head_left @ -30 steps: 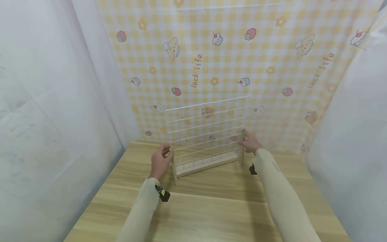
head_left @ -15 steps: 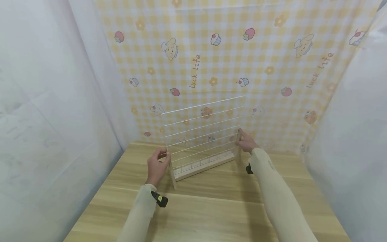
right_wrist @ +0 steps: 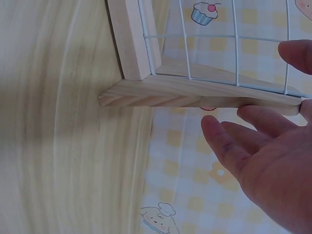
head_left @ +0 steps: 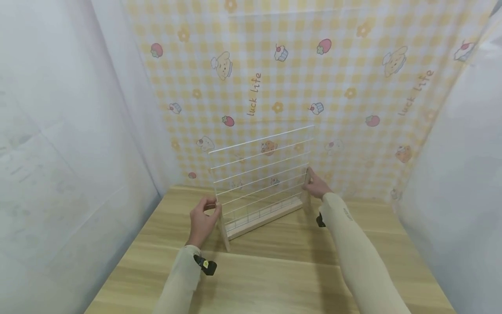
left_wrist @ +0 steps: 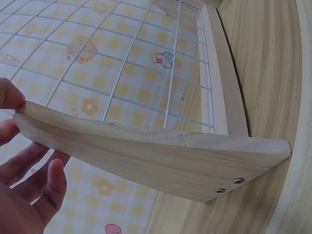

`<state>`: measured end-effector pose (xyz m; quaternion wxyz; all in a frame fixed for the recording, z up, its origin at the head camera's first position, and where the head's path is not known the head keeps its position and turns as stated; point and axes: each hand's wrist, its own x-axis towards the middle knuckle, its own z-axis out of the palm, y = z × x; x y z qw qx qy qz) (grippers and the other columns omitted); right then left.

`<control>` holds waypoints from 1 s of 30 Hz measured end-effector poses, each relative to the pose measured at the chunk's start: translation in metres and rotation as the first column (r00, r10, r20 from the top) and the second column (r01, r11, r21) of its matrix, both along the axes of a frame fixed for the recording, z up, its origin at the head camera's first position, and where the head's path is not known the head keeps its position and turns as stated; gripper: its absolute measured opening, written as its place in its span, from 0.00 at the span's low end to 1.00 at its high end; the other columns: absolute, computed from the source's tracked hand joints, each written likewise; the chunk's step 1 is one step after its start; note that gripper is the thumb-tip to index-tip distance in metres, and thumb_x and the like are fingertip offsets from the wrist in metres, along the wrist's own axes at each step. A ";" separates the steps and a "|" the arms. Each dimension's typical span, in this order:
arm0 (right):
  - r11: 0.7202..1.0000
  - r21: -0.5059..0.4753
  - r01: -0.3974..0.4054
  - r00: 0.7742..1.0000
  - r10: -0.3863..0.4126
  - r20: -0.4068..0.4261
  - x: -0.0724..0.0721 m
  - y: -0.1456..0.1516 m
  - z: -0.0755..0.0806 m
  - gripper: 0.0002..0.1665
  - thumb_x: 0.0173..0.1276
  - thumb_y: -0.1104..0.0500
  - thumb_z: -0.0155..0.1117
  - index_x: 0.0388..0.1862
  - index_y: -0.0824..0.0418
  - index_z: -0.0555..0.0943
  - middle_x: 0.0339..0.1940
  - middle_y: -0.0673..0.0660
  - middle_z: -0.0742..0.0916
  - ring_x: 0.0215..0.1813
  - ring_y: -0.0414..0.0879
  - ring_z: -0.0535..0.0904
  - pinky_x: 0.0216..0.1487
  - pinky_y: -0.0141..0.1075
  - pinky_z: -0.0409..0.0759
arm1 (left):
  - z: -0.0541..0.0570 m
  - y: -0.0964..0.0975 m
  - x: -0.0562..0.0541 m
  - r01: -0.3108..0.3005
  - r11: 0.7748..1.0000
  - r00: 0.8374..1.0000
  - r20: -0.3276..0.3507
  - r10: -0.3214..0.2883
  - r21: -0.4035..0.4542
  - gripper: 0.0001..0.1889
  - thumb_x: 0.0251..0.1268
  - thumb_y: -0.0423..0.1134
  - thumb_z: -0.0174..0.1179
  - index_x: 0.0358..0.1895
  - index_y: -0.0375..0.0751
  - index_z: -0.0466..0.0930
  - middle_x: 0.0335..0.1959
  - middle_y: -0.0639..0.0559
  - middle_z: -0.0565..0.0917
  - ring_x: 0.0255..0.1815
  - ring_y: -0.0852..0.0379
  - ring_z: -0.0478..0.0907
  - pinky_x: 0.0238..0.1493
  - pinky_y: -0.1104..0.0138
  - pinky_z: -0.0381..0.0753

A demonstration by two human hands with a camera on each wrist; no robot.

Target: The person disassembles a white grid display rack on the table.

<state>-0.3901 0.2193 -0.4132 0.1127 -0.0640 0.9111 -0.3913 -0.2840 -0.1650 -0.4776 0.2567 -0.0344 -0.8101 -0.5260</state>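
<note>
My left hand [head_left: 201, 222] pinches the top of the left board [left_wrist: 146, 151], its other fingers loose. My right hand [head_left: 318, 185] holds the right board [right_wrist: 180, 92] by its upper end; whether that thumb presses the wood, I cannot tell. Between the two boards spans the white wire grid [head_left: 261, 139], its top wire rising above my grips, with a wooden base [left_wrist: 225, 83] along the foot.

The whole rack [head_left: 266, 219] stands upright on the wooden table [head_left: 274, 279], just short of the patterned cloth [head_left: 274, 87], set askew: the left end is nearer me, the right end farther back. Two screws [left_wrist: 238, 181] show low on the left board.

The risk, as I judge it, lies in how little of me is on the wood. A fingertip pinch on a narrow edge could slip, and that end could swing or drop. Should one hand pull harder than the other, the rack could twist and strain the joints at those screws. Tipped backward, its tall grid might catch the cloth; shoved hard, the boards' lower corners could scrape the table. White sheets [head_left: 59, 109] hang at either side, well apart from the rack.
</note>
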 end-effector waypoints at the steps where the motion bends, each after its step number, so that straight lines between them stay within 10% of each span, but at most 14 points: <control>1: 1.000 0.000 0.002 1.000 -0.002 -0.009 0.001 -0.001 0.000 0.53 0.73 0.58 0.51 0.82 0.54 0.29 0.83 0.71 0.50 0.79 0.71 0.56 0.75 0.64 0.62 | 0.000 -0.001 0.001 0.000 1.000 1.000 0.003 0.000 -0.001 0.09 0.64 0.34 0.64 0.46 0.39 0.82 0.46 0.39 0.88 0.47 0.42 0.86 0.31 0.73 0.79; 20: 0.998 0.021 0.064 0.989 -0.061 -0.134 0.014 -0.014 -0.012 0.51 0.76 0.51 0.54 0.82 0.63 0.35 0.80 0.76 0.57 0.77 0.72 0.59 0.76 0.63 0.61 | -0.004 0.002 0.007 -0.022 0.999 0.998 0.052 0.020 0.044 0.09 0.63 0.36 0.65 0.44 0.38 0.82 0.46 0.44 0.88 0.48 0.46 0.86 0.32 0.72 0.82; 30: 0.942 -0.295 0.160 0.940 -0.237 -0.245 0.021 -0.042 -0.028 0.61 0.66 0.46 0.70 0.83 0.59 0.41 0.82 0.69 0.56 0.80 0.67 0.56 0.76 0.62 0.62 | -0.006 0.007 0.006 -0.056 0.993 0.997 0.050 0.051 0.104 0.08 0.63 0.36 0.66 0.43 0.39 0.81 0.50 0.45 0.87 0.50 0.46 0.85 0.34 0.73 0.81</control>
